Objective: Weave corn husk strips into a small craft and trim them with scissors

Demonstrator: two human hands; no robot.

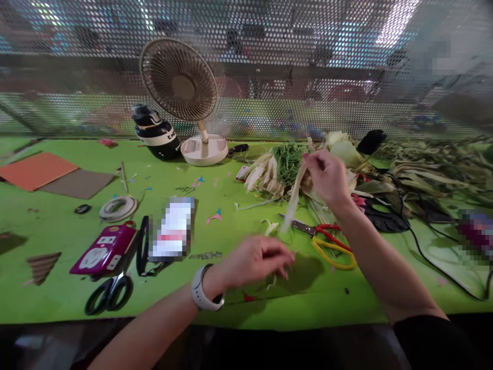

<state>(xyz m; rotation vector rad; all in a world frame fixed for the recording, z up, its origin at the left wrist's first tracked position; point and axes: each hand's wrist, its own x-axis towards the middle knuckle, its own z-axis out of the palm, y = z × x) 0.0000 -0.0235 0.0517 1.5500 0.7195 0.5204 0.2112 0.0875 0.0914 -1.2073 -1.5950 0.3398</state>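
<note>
My right hand [327,177] is raised, its fingers pinched on a pale strip of dried corn husk [294,203] that hangs down, blurred at its lower end. Lower, over the green table, my left hand [258,262] has its fingers drawn together; what they hold, if anything, is hidden. Scissors [327,237] with red and yellow handles lie with blades parted beneath the right forearm. Behind the husk strip are a bundle of green strands [288,163] and pale husks [262,177]. Small husk scraps [270,226] lie between the hands.
A fan [181,82] and black bottle [157,134] stand at the back. Left are a phone [173,228], tape roll [118,207], purple pouch [103,249] and black-handled scissors [110,293]. More husks [427,164] and a black cable [418,252] are right. A perforated screen [265,67] borders the table.
</note>
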